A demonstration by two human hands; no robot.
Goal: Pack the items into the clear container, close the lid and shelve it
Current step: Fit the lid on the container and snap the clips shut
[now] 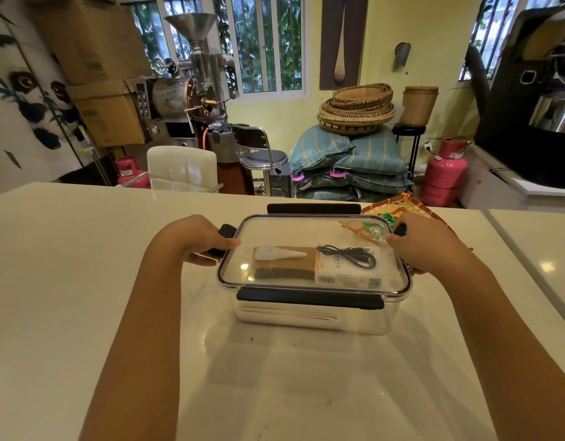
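Clear container [309, 316], lid on, holds packed items; both hands, left [201, 238] and right [429, 241], grip its side latches.

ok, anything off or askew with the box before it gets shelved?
Mostly fine: the lid sits flat on the clear container, with the items lying inside. The far latch is flipped up while the near latch is down. The left hand and right hand are on the side latches.

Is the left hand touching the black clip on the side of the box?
Touching. In the head view, the left hand has its thumb lying over the black side clip of the clear container, fingers curled beneath it, no gap visible.
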